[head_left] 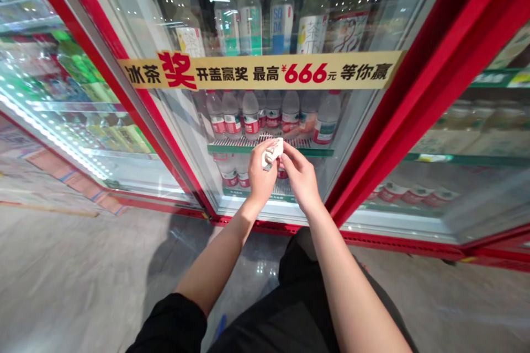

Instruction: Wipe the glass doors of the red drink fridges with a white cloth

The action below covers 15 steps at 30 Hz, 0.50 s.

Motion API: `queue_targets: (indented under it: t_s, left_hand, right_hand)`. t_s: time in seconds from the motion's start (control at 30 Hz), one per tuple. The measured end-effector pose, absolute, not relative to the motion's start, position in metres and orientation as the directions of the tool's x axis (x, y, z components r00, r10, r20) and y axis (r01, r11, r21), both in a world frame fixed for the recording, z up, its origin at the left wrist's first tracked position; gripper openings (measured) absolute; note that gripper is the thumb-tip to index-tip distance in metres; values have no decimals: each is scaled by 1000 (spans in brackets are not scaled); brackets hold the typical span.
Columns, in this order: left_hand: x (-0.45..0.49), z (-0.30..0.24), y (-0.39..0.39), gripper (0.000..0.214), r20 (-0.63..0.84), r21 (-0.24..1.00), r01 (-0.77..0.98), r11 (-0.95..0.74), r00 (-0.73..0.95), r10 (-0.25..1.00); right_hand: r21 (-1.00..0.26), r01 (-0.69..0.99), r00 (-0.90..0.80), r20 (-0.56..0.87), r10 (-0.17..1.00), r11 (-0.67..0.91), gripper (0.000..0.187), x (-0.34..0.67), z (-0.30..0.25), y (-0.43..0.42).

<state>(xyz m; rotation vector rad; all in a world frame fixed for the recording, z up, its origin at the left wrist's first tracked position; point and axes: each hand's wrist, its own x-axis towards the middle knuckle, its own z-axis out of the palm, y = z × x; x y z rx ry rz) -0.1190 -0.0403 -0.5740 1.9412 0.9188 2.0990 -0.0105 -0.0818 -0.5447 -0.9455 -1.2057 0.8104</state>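
My left hand [260, 174] is closed round a small white object [273, 151], held up in front of a glass fridge door [174, 116]. My right hand [300, 174] is right beside it, fingers curled and pinching at the same white object from the right. What the object is, I cannot make out. Behind the glass, rows of water bottles with red labels [252, 116] stand on a wire shelf [236, 144]. Taller bottles [281, 16] stand on the shelf above.
A yellow banner with red and black print [265, 73] runs across the door. Red door frames [418, 94] stand on both sides. More coolers with green drinks [83, 71] are at the left and another at the right [467, 138]. Grey polished floor [83, 270] lies below.
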Motion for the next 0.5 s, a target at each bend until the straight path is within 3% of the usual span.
queue_targets:
  t_s: [0.13, 0.27, 0.4, 0.5]
  left_hand:
    - [-114, -576, -57, 48, 818, 574, 107, -812, -36, 573]
    - [-126, -583, -66, 61, 844, 520, 40, -853, 130, 520]
    - [-149, -591, -61, 63, 852, 478, 305, -823, 65, 519]
    - [-165, -597, -48, 63, 856, 351, 579, -736, 121, 503]
  right_hand:
    - [-922, -59, 183, 367, 912, 383, 52, -13, -539, -85]
    - [-898, 114, 331, 437, 836, 424, 44, -16, -543, -87]
    - [-806, 365, 489, 592, 641, 466, 39, -10, -547, -89]
    - [-659, 602, 452, 747, 488, 451, 27, 0, -548, -88]
